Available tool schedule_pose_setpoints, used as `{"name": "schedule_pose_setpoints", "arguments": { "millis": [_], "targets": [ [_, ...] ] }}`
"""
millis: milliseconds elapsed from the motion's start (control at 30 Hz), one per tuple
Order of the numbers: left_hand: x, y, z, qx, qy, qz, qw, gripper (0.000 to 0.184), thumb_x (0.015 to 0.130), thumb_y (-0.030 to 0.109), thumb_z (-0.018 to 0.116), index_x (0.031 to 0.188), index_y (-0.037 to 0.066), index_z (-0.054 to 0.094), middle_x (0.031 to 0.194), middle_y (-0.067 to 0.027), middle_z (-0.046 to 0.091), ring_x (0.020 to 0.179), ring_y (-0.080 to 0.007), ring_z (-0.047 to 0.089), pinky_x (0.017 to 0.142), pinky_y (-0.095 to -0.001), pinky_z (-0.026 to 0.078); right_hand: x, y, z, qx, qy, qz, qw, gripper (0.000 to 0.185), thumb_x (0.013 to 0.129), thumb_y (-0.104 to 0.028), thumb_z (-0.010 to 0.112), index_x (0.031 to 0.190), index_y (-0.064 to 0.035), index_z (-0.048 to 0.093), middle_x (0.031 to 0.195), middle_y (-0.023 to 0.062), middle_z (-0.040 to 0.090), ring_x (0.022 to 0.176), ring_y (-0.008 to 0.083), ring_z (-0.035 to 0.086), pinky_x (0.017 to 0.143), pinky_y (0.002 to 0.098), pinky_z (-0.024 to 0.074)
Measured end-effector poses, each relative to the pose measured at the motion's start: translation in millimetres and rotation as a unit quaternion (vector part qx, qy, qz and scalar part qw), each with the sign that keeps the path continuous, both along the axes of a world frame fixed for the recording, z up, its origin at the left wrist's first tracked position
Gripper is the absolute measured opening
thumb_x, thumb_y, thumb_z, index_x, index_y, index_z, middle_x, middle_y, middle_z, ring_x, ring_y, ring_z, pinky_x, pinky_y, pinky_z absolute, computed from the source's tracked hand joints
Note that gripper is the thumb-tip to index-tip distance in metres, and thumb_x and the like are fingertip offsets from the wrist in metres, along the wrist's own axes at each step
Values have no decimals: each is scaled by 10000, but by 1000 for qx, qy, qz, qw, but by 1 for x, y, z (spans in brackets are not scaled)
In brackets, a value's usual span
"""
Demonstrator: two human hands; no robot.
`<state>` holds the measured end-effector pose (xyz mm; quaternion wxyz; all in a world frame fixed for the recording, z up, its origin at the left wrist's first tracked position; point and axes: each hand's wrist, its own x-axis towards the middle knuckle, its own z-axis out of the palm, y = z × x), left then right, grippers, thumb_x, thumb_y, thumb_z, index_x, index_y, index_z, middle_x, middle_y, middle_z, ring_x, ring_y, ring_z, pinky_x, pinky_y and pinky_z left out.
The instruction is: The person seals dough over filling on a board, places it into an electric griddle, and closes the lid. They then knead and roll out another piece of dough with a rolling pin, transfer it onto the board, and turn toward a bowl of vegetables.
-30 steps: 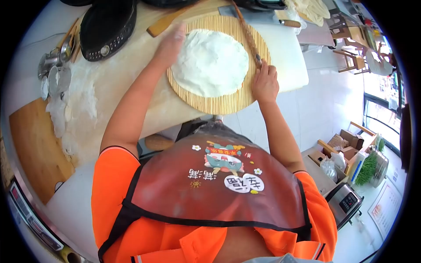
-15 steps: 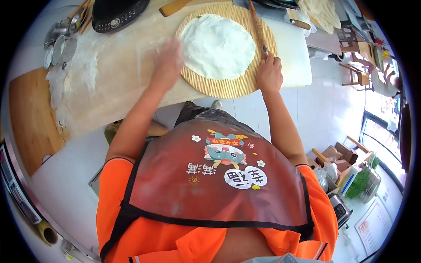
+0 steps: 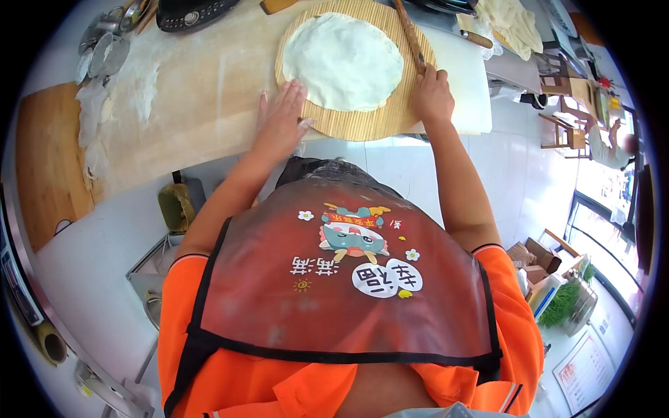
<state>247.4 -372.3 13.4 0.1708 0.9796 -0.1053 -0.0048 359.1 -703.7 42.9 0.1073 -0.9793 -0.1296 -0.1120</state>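
Dough (image 3: 341,61) lies approx. mid-board, a bit toward 11 o'clock on the round board (image 3: 348,127). L hand (image 3: 280,118) at board's 8: fingers flat, thumb spread, tips close by dough's rim. R hand (image 3: 433,97) at 3–4: fingers curled on board's rim by end of stick (image 3: 409,31); can't tell if they hold both. Risk: board's 6 rim sits approx. at surface's (image 3: 195,104) near edge, so a pull toward 6 could tip it, sliding dough. Most room: floury stretch at 9; knife handle (image 3: 476,38) limits 2–3.
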Motion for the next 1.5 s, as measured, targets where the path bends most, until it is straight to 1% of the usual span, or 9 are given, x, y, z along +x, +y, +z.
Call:
{"name": "schedule_pose_setpoints", "arguments": {
  "millis": [133, 233, 333, 667, 767, 1000, 1167, 1300, 1500],
  "targets": [
    [0, -3, -4, 3, -3, 24, 1000, 693, 1013, 309, 618, 1588, 24, 354, 1658, -176, 352, 1530, -366, 320, 1234, -608, 201, 10, -6, 0, -46, -42, -18, 998, 427, 1035, -307, 545, 1412, -106, 562, 1372, 175, 557, 1285, 366, 537, 1048, 496, 469],
    [8, 11, -16, -225, 17, 242, 944, 672, 1004, 189, 629, 1579, -7, 343, 1576, -256, 439, 1452, -376, 432, 1198, -494, 338, 8, 5, 12, 44, 60, -41, 996, 465, 1025, -278, 556, 1451, -92, 542, 1410, 192, 557, 1310, 393, 502, 1075, 480, 448],
    [22, 0, 6, -654, 74, 395, 641, 664, 969, 41, 617, 1563, -49, 334, 1467, -283, 534, 1327, -326, 557, 1087, -374, 465, -2, 15, 8, -22, 143, -61, 988, 427, 1031, -241, 535, 1423, -74, 548, 1378, 181, 568, 1319, 393, 505, 1069, 461, 468],
    [-18, 183, -46, -586, 16, 497, 639, 654, 890, -83, 594, 1514, -88, 399, 1294, -228, 655, 1177, -304, 652, 969, -363, 532, 1, 34, -48, 41, 37, -19, 998, 400, 1036, -206, 497, 1413, -86, 553, 1357, 183, 543, 1190, 403, 606, 970, 488, 535],
    [-31, 199, -47, -63, -117, 266, 955, 644, 881, -28, 632, 1489, -82, 428, 1293, -275, 643, 1198, -401, 624, 1040, -460, 493, -10, 49, -32, 4, 37, -45, 998, 424, 1032, -198, 505, 1437, -81, 538, 1356, 179, 553, 1226, 397, 580, 1000, 492, 511],
    [-7, 166, -48, -362, 51, 407, 837, 594, 862, 96, 676, 1421, -38, 528, 1283, -277, 614, 1201, -409, 580, 1030, -470, 475, -26, 96, -18, -33, 62, -65, 995, 442, 1008, -187, 549, 1419, -22, 545, 1305, 215, 599, 1224, 409, 547, 1057, 511, 439],
    [-9, 165, -32, -377, 31, 401, 834, 513, 862, 86, 643, 1360, -27, 594, 1156, -231, 618, 1078, -355, 602, 956, -438, 492, -27, 151, -28, 53, 97, -42, 993, 421, 975, -192, 617, 1348, 0, 589, 1301, 220, 596, 1209, 420, 552, 1056, 505, 444],
    [-44, 214, -84, -354, -10, 369, 859, 517, 866, 87, 623, 1375, -2, 592, 1125, -222, 606, 1060, -349, 596, 961, -442, 491, -24, 177, -44, 39, 56, 26, 997, 448, 954, -215, 653, 1339, 2, 586, 1313, 221, 594, 1208, 421, 555, 1062, 502, 443],
    [-97, 226, 7, -39, -53, 176, 982, 562, 926, 159, 659, 1463, 52, 535, 1494, -154, 517, 1387, -343, 477, 1154, -508, 366, -22, 210, -13, -29, -26, 151, 988, 523, 936, -210, 669, 1400, -1, 551, 1445, 222, 558, 1293, 401, 550, 1095, 515, 442]
  ]
}}
